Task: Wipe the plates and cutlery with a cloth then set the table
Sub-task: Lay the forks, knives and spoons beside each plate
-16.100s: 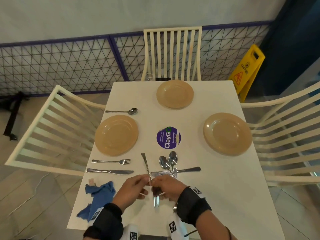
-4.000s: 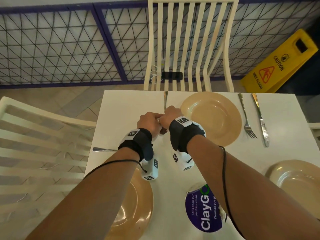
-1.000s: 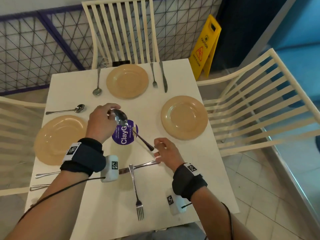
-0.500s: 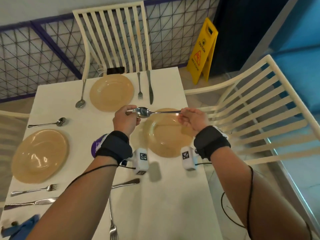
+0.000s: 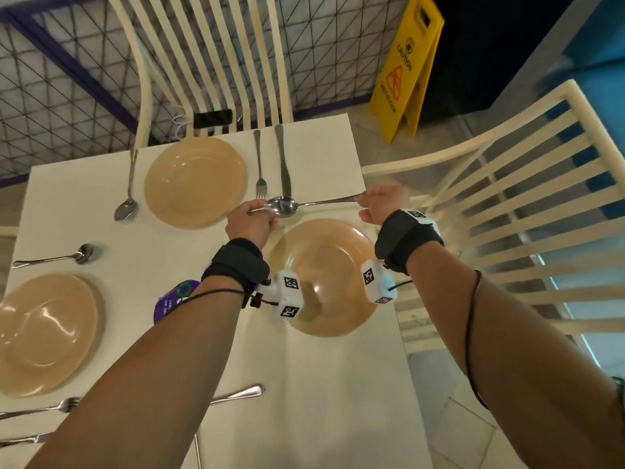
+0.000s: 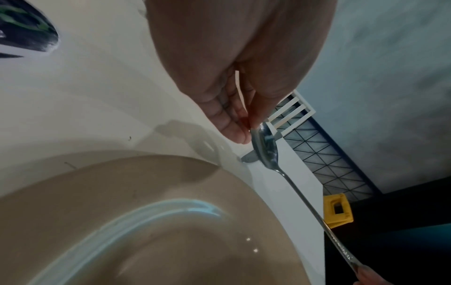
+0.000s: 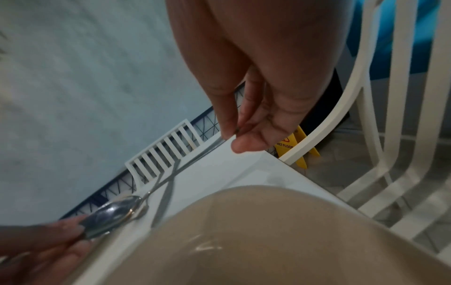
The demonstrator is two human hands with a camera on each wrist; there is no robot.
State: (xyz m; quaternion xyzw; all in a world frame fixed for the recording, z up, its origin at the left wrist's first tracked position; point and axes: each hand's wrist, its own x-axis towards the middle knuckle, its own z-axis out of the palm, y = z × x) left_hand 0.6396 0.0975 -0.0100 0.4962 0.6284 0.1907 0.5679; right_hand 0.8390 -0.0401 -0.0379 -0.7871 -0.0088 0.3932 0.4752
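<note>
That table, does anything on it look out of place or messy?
Mostly neat. The odd bit: a fork and a knife lie loose near the front edge of the table, beside no plate. Nothing spilled or broken.

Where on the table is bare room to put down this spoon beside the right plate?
The spoon hangs over a bare strip between the right plate and the knife. Another bare patch lies nearer, between that plate and the loose handle. The far place setting is crowded.

Yellow caution sign (image 5: 404, 67) stands beyond 2 white chairs (image 5: 209, 59).
</note>
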